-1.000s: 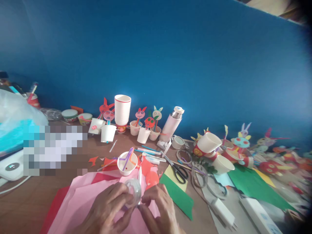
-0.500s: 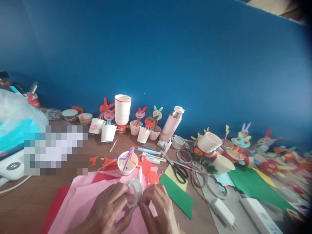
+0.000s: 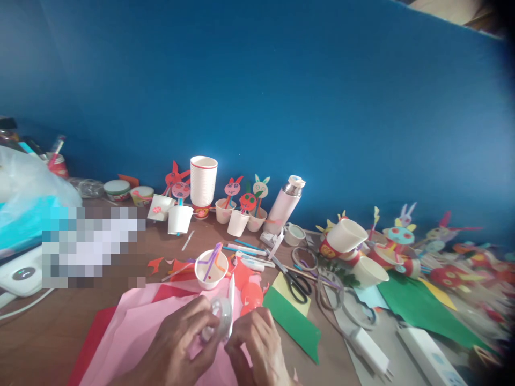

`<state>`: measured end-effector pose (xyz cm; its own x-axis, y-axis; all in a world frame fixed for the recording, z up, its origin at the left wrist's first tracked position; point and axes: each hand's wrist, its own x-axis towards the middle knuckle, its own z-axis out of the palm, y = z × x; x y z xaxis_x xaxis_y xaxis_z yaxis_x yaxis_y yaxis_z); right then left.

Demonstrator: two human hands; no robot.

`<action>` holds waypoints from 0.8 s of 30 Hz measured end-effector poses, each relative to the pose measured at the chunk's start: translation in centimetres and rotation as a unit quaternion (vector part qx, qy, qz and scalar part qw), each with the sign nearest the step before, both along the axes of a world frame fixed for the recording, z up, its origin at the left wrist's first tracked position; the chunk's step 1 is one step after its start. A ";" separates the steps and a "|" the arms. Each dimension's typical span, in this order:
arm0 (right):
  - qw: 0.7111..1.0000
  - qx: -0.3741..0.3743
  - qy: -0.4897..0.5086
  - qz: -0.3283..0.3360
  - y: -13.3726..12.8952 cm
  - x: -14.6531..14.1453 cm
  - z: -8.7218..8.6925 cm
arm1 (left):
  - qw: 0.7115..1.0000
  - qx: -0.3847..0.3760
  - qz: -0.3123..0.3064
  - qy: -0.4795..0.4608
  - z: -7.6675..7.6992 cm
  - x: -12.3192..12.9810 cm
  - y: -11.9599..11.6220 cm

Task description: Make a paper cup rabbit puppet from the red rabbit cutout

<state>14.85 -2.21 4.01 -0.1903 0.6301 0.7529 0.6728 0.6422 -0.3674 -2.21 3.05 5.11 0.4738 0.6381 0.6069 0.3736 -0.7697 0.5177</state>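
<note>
Over the pink paper (image 3: pixel 139 327), my left hand (image 3: pixel 183 335) grips a roll of clear tape (image 3: pixel 222 316) by its near side. Just to the right, my right hand (image 3: pixel 257 338) is closed in a pinch, its fingertips close to the roll. Whatever is between those fingertips is too small to make out. Beyond the hands stands a paper cup (image 3: pixel 211 268) with purple and orange strips in it. A white pen (image 3: pixel 232 292) lies behind the roll, and orange-red paper pieces (image 3: pixel 250 295) lie beside it.
Scissors (image 3: pixel 296 287) and green paper (image 3: pixel 295 324) lie right of my hands. Behind are small cups with paper rabbit faces (image 3: pixel 232 187), a tall cup stack (image 3: pixel 203 179) and a thermos (image 3: pixel 285 206). A white charger (image 3: pixel 372 351) and power strip (image 3: pixel 432 356) are at right.
My right hand has shifted slightly down and away from the tape roll. The left hand has turned the roll a little, so it shows more to the right of my fingers.
</note>
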 end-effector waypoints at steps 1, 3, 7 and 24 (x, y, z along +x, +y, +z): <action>1.000 -0.004 0.002 0.003 0.0 0.0 0.1 | 1.000 -0.016 0.000 -0.004 0.0 0.1 0.0; 1.000 -0.017 0.008 0.012 0.0 0.2 0.3 | 0.999 -0.051 0.000 -0.011 0.0 0.1 0.1; 0.994 -0.058 0.087 0.022 -0.3 0.1 0.8 | 0.988 -0.147 -0.039 -0.007 0.4 0.0 -0.2; 0.981 -0.135 0.137 -0.013 -1.0 0.6 1.1 | 0.952 -0.300 -0.012 0.057 0.5 -0.1 -1.9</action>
<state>15.41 -3.24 5.06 0.0138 0.8158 0.5782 0.5400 0.4806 -0.6909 -2.34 1.10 5.65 0.5344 0.8415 0.0797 0.4393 -0.3571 0.8243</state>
